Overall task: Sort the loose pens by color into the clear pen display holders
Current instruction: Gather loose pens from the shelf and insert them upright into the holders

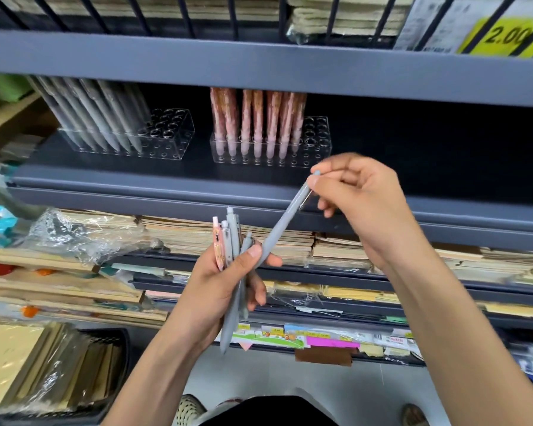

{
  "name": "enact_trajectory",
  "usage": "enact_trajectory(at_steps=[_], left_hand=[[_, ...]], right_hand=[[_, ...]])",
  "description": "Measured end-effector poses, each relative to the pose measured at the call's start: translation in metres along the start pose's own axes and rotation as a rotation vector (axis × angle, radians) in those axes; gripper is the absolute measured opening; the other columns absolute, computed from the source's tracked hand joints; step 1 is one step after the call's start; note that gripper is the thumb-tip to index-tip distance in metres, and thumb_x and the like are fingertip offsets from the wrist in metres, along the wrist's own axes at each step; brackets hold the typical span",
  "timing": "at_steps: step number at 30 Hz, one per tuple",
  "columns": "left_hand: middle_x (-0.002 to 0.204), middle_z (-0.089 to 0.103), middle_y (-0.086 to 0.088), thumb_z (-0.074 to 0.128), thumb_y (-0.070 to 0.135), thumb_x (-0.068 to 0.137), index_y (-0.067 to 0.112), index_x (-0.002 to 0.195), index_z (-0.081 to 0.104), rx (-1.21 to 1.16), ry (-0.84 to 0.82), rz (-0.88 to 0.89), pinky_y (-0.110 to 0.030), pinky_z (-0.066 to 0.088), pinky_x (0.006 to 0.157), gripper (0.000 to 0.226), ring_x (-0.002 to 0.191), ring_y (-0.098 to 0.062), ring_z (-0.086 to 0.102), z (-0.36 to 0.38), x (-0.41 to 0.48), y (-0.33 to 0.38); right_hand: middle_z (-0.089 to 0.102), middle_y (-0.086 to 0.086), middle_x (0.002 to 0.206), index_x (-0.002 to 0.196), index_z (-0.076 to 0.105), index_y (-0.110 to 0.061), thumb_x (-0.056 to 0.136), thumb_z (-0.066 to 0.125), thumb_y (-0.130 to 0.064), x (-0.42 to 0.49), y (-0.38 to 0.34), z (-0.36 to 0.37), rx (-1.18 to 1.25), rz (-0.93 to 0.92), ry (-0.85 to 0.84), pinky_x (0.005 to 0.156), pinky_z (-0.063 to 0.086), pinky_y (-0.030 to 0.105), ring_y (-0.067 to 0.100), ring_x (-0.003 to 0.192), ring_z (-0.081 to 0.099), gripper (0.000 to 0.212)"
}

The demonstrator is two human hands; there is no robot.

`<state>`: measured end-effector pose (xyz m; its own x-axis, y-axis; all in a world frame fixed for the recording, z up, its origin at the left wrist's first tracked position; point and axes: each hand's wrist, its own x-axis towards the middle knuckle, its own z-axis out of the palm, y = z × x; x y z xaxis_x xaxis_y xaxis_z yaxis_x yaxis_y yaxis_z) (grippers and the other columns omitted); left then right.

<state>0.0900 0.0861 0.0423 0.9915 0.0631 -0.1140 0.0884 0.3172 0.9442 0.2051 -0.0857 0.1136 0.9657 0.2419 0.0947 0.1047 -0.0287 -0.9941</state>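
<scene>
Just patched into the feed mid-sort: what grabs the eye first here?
Dead centre, the right hand pinches the top of a grey pen that slants down to the left hand, which grips a bundle of grey and pink pens. On the shelf behind stand two clear holders: the left holder with grey pens, the right holder with pink ones, both with free holes at their right ends. A yellow price tag glows top right.
</scene>
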Motion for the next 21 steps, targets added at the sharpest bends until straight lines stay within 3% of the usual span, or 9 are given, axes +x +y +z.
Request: enact_trajectory(at_steps=[3,4,7,9,12,17,21], left_hand=[[0.083,0.060,-0.035,0.066,0.034,0.088,0.011,0.084,0.073,0.014,0.045,0.018,-0.024,0.039,0.041,0.024,0.042,-0.018,0.049,-0.010,-0.002,0.002],[0.079,0.059,-0.034,0.065,0.032,0.089,0.010,0.084,0.072,0.005,0.054,0.030,-0.023,0.039,0.041,0.024,0.041,-0.017,0.047,-0.014,-0.003,0.003],[0.070,0.068,-0.006,0.062,0.028,0.094,0.000,0.090,0.067,-0.023,0.056,0.051,-0.022,0.039,0.040,0.028,0.039,-0.014,0.046,-0.032,-0.006,0.011],[0.073,0.070,-0.006,0.059,0.025,0.095,0.005,0.088,0.068,-0.023,0.075,0.058,-0.022,0.039,0.040,0.023,0.039,-0.015,0.047,-0.047,-0.010,0.019],[0.086,0.071,-0.015,0.063,0.029,0.092,0.011,0.083,0.068,-0.065,0.128,0.058,-0.022,0.041,0.041,0.020,0.040,-0.016,0.047,-0.072,-0.017,0.030],[0.060,0.048,-0.005,0.070,0.040,0.089,0.019,0.072,0.061,-0.101,0.105,0.037,-0.022,0.037,0.039,0.028,0.040,-0.014,0.041,-0.129,-0.031,0.046],[0.057,0.036,0.001,0.070,0.035,0.088,0.019,0.070,0.053,-0.130,0.153,0.015,-0.021,0.031,0.036,0.030,0.038,-0.012,0.033,-0.181,-0.046,0.053]], right_hand=[[0.068,0.006,0.073,0.094,0.067,-0.009,0.086,0.068,-0.007,-0.005,0.003,0.018,0.099,0.036,-0.077,0.048,0.047,0.027,0.015,0.055,0.058,0.009],[0.068,0.008,0.077,0.099,0.067,-0.007,0.086,0.068,-0.007,-0.008,0.005,0.026,0.117,0.053,-0.156,0.049,0.048,0.027,0.016,0.058,0.060,0.012],[0.068,0.008,0.080,0.103,0.068,-0.003,0.086,0.068,-0.004,-0.014,0.012,0.053,0.055,0.069,-0.303,0.055,0.052,0.027,0.016,0.064,0.063,0.017],[0.070,0.009,0.079,0.099,0.067,-0.001,0.086,0.068,-0.004,-0.013,0.012,0.072,0.046,0.066,-0.290,0.058,0.054,0.026,0.017,0.066,0.067,0.013],[0.072,0.014,0.078,0.096,0.063,0.001,0.087,0.067,-0.005,-0.007,0.005,0.103,0.080,0.012,-0.204,0.060,0.056,0.026,0.020,0.067,0.071,0.012],[0.073,0.004,0.079,0.091,0.062,-0.016,0.087,0.068,-0.013,0.012,-0.009,0.161,0.038,-0.216,0.135,0.070,0.059,0.032,0.018,0.074,0.072,0.008],[0.072,-0.003,0.087,0.088,0.059,-0.026,0.085,0.065,-0.025,0.029,-0.010,0.201,-0.106,-0.349,0.367,0.082,0.056,0.040,0.016,0.086,0.069,0.007]])
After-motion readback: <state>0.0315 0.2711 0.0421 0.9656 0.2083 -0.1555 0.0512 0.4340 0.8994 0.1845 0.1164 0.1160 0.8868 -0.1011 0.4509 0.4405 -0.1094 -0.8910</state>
